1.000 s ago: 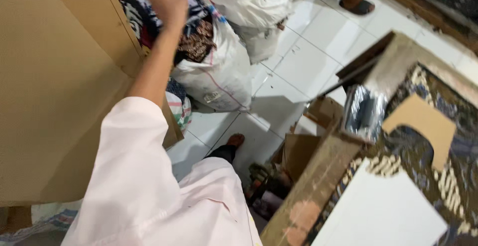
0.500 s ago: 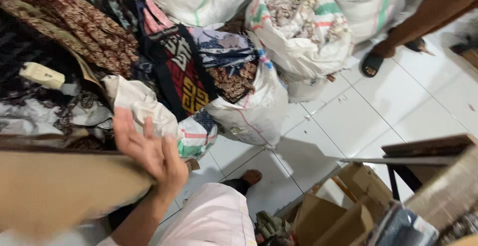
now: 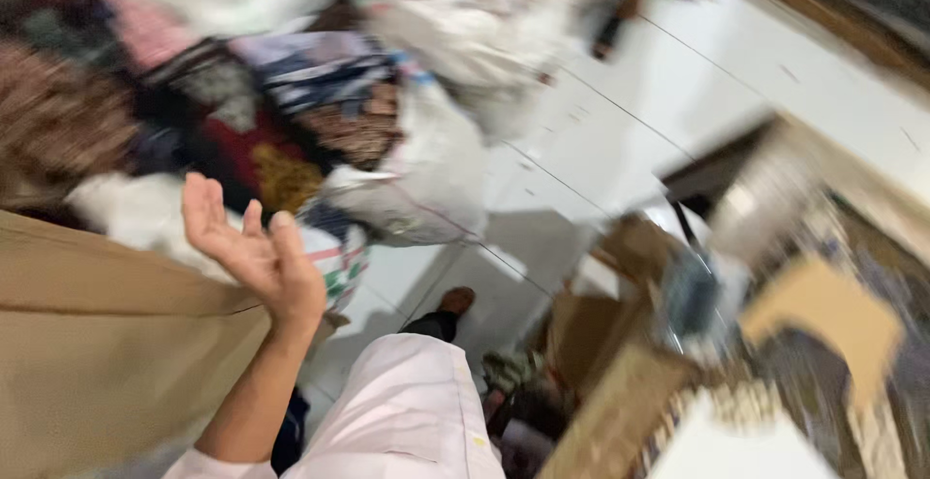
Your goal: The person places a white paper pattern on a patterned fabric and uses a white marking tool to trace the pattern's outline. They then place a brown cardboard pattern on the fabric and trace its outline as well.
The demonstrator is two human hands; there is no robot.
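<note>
White floor tiles [image 3: 630,140] run through a blurred room crowded with sacks and cloth. Left of the tiles, a tan cardboard sheet [image 3: 87,343] leans across the corner. Above its upper edge the left hand [image 3: 257,251] is raised on a bent forearm, palm up, fingers spread and empty, touching nothing. Just behind the hand lie heaped patterned fabrics [image 3: 242,111] and two white sacks [image 3: 426,179]. Right of the tiles, one bench [image 3: 823,343] carries a tan cardboard cutout [image 3: 833,314]. No right hand shows.
</note>
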